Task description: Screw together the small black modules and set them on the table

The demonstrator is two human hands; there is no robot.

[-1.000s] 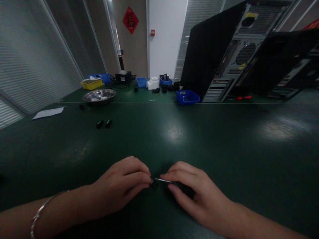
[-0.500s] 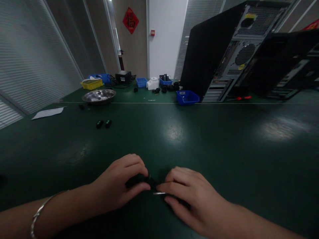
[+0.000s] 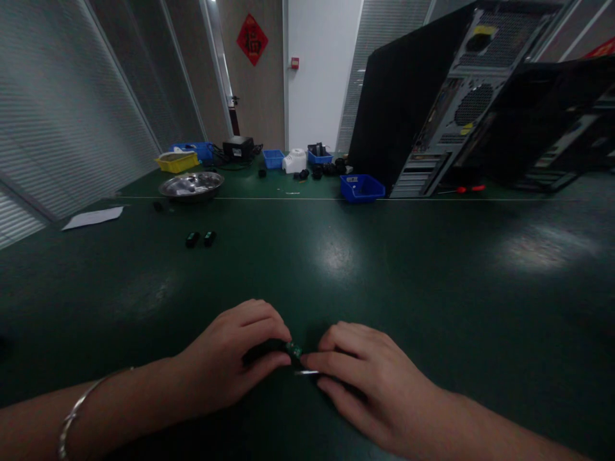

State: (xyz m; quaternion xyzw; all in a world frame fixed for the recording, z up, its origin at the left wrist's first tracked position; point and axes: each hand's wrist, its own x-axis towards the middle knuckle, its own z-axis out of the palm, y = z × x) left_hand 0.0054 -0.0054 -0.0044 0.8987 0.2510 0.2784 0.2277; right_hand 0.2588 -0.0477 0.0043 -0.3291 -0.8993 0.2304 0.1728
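Between my two hands, close above the green tabletop, is a small dark part with a green circuit board (image 3: 295,350) on its top. My left hand (image 3: 250,349) pinches it from the left between thumb and fingers. My right hand (image 3: 368,374) is closed on a thin silvery metal tool (image 3: 306,372), whose tip sticks out to the left from under the index finger. That index fingertip is beside the circuit board, perhaps touching it. The tool's kind is hidden by the fingers.
Two small black parts (image 3: 200,239) with green tops lie ahead on the left. Beyond them are a metal bowl (image 3: 191,186), a yellow basket (image 3: 177,162) and a blue bin (image 3: 361,188). A black computer tower (image 3: 408,96) stands at the back right. A white paper (image 3: 93,218) lies far left.
The small part has turned in my left fingers, so its green board now shows upward. My left fingertips have shifted slightly right. My right hand and the metal tool have barely moved.
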